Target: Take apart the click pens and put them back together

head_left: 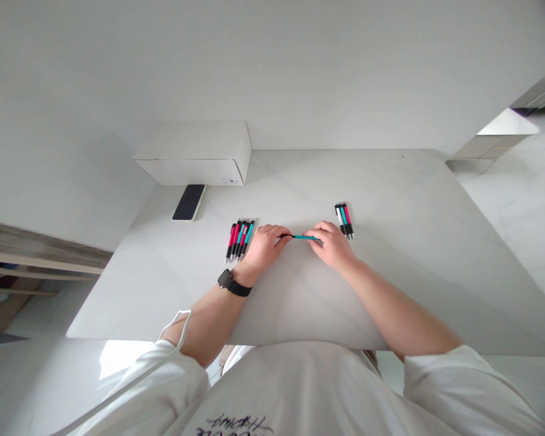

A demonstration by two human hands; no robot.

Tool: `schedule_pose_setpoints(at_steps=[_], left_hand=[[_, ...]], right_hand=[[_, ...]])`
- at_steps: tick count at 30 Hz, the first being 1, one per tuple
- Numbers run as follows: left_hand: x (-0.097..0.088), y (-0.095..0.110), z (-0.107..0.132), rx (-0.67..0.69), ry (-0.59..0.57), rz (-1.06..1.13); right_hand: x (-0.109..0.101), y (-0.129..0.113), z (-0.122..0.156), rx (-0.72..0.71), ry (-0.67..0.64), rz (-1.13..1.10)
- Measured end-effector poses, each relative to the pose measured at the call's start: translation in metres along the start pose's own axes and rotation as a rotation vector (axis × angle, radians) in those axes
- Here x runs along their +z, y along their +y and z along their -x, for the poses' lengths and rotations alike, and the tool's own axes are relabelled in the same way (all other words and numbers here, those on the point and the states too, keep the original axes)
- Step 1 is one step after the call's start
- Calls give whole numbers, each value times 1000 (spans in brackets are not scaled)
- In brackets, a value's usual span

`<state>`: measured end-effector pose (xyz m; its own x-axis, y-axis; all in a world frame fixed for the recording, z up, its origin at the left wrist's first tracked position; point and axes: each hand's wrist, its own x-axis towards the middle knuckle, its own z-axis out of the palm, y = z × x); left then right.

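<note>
A teal and black pen (301,237) lies crosswise between my two hands, over the middle of the table. My left hand (267,243) is closed on its black end, thumb and fingers pinching it. At the other end, the fingers of my right hand (330,243) grip the teal part, hiding that tip. Just left of my left hand, several red and teal pens (239,239) with black grips lie side by side. Beyond my right hand is a smaller row of pens (344,220) in white, teal and red.
A long white box (188,172) stands against the wall at the back left. In front of it a dark-screened phone (189,202) lies flat on the white table (418,242). A white cable (181,330) runs along my left arm.
</note>
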<state>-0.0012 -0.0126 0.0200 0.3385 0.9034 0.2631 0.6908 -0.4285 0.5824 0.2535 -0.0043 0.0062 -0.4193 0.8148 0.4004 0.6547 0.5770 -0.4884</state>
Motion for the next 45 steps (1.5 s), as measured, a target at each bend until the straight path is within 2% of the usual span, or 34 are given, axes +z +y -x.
schedule_pose_setpoints(at_steps=[7, 18, 26, 32, 38, 42, 45], left_hand=[[0, -1, 0, -11, -10, 14], [-4, 3, -3, 6, -117, 81], [-4, 2, -1, -4, -14, 101], [-3, -3, 0, -12, 70, 54], [-2, -8, -2, -10, -4, -19], [-4, -5, -2, 18, 23, 69], [-5, -5, -1, -10, 34, 63]], right_hand=[[2, 0, 0, -20, -1, 6], [-6, -6, -1, -47, -8, 45], [-1, 1, -2, -21, -73, 39], [-3, 3, -3, -2, -42, 3], [-4, 3, -3, 15, -25, -8], [-6, 3, -4, 23, -12, -15], [-7, 2, -5, 18, 0, -11]])
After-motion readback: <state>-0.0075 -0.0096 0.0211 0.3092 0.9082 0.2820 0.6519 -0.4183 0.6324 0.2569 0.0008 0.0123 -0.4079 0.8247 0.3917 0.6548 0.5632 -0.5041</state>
